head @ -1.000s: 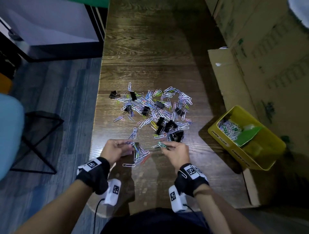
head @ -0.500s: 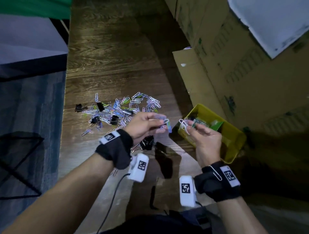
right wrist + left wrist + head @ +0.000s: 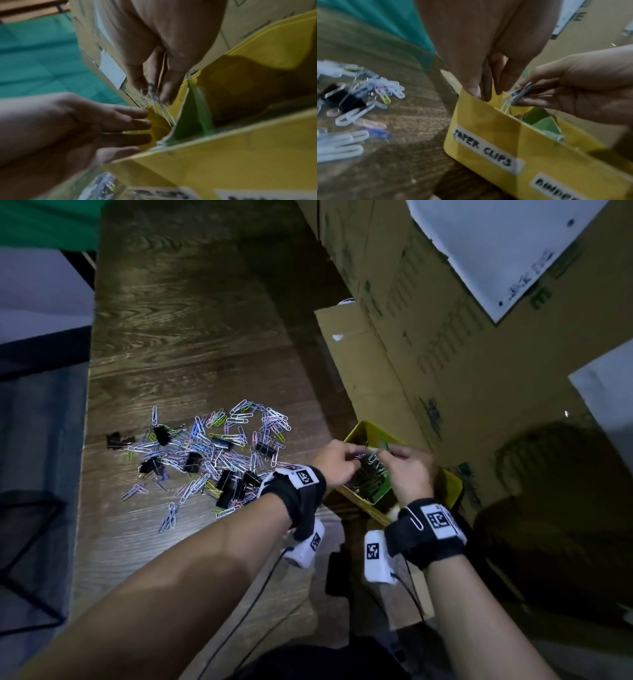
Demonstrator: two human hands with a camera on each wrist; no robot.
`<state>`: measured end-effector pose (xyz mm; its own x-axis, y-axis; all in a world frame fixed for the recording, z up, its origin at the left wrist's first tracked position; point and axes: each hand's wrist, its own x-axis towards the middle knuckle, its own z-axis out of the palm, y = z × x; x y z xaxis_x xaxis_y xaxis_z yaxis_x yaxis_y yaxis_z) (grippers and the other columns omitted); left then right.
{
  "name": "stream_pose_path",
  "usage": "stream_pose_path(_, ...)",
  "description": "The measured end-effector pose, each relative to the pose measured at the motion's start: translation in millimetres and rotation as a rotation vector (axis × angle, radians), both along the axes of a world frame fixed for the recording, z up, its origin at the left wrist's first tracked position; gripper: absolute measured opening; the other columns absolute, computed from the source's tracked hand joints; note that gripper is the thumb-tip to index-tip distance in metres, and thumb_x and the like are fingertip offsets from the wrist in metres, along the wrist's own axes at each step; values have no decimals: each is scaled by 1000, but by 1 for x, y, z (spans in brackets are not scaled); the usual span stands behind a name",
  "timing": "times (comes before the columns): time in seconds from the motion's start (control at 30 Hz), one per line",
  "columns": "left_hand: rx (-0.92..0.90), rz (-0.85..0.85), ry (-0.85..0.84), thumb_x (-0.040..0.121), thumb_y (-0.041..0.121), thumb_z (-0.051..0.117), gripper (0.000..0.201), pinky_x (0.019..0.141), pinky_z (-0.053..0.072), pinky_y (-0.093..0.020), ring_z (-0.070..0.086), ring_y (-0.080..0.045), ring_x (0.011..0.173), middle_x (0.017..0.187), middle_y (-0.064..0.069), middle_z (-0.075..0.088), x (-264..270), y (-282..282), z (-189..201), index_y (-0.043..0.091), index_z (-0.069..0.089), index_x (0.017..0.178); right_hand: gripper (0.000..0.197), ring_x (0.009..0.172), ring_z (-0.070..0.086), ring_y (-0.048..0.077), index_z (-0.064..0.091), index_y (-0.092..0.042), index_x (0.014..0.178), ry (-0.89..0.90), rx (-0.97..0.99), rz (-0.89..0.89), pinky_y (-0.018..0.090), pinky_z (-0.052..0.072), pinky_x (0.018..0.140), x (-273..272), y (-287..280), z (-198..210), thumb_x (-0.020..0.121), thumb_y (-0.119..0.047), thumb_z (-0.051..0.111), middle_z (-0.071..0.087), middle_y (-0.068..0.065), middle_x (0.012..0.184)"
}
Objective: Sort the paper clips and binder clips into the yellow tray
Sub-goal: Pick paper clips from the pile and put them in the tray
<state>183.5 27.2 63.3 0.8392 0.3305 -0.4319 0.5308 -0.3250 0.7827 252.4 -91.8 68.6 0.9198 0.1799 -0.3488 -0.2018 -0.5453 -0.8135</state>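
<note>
The yellow tray (image 3: 452,485) stands at the table's right edge, split by a green divider (image 3: 192,119); its wall (image 3: 488,128) carries a "PAPER CLIPS" label. Both hands hover over that compartment. My right hand (image 3: 385,456) pinches a small bunch of paper clips (image 3: 518,94) that hangs toward the tray (image 3: 223,155). Beside it, my left hand (image 3: 356,455) has straight fingers (image 3: 133,121) pointing into the compartment, with nothing seen in them. Several paper clips (image 3: 370,481) lie inside. A loose pile of coloured paper clips (image 3: 219,440) and black binder clips (image 3: 227,484) remains on the wooden table.
Stacked cardboard boxes (image 3: 445,337) rise just behind and right of the tray, with a flap (image 3: 356,364) lying on the table. The table's left edge (image 3: 85,474) drops to a grey floor with a black metal frame (image 3: 27,542).
Both hands left the pile and travelled right to the tray, carrying clips. The left hand's fingers have straightened above the paper clip compartment. The head view swung right.
</note>
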Motion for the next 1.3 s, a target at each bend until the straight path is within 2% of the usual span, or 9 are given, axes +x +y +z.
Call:
stream_pose_path(0.07, 222, -174, -59, 90, 9, 49, 32, 58, 47, -15, 60, -18, 66, 102, -11, 69, -13, 4, 5, 18, 63, 117, 35, 92, 65, 15, 68, -13, 113, -12, -133, 218, 28, 52, 86, 3, 3, -7, 80, -24, 72, 71, 4, 108)
stream_pose_path(0.23, 473, -648, -155, 80, -1, 46, 27, 79, 50, -40, 59, -31, 91, 99, -17, 63, -54, 8, -3, 2, 64, 100, 44, 106, 61, 13, 57, -19, 130, -89, -232, 634, 29, 42, 100, -10, -1, -7, 87, -19, 65, 59, 2, 131)
stream_pose_path(0.47, 400, -310, -394, 80, 11, 41, 34, 90, 47, -26, 60, -16, 96, 102, -6, 68, -137, 31, -12, 11, 68, 101, 29, 108, 58, 7, 66, -22, 118, -23, -289, 1030, 19, 41, 93, -53, 7, 5, 90, -29, 62, 66, -5, 120)
stream_pose_path(0.67, 540, 219, -42, 84, -1, 53, 30, 82, 54, -36, 63, -21, 86, 105, -5, 67, -246, 117, -37, 14, 66, 106, 30, 111, 56, 11, 64, -19, 120, -56, -303, 1038, 28, 41, 100, -87, 30, 0, 90, -23, 62, 63, -3, 124)
stream_pose_path(0.83, 542, 79, 173, 88, 7, 55, 52, 111, 26, -40, 34, -33, 134, 147, -17, 35, -283, 159, -78, 7, 40, 138, 29, 106, 61, 16, 66, -17, 117, -121, -365, 998, 30, 45, 97, -105, 56, 3, 89, -23, 65, 64, 3, 124)
stream_pose_path(1.0, 612, -78, 255, 84, 14, 53, 53, 103, 36, -53, 35, -37, 133, 145, -13, 39, -298, 123, -93, 10, 44, 136, 22, 88, 63, 25, 71, -13, 105, -510, -298, 820, 32, 50, 82, -133, 83, 18, 88, -23, 62, 65, 7, 107)
stream_pose_path(1.1, 641, -16, 218, 81, 8, 49, 59, 106, 35, -48, 35, -32, 134, 145, -11, 39, -294, 115, -92, 14, 39, 138, 21, 93, 61, 21, 71, -14, 105, -602, -146, 979, 31, 49, 89, -155, 103, 11, 88, -15, 59, 64, 3, 107)
stream_pose_path(1.2, 651, -19, 231, 81, 4, 45, 75, 111, 27, -48, 22, -25, 141, 155, -5, 19, -270, 131, -87, 21, 15, 148, 45, 137, 33, 24, 53, -22, 132, -539, -307, 1371, 47, 21, 116, -179, 127, -10, 88, -12, 56, 40, 4, 147)
stream_pose_path(1.3, 590, -170, 324, 85, 6, 41, 76, 115, 13, -51, 2, -21, 145, 158, 1, -3, -250, 143, -79, 22, 3, 148, 62, 146, -3, 28, 28, -24, 147, -571, -587, 1630, 57, -4, 113, -193, 143, -34, 90, -13, 50, 2, 5, 160)
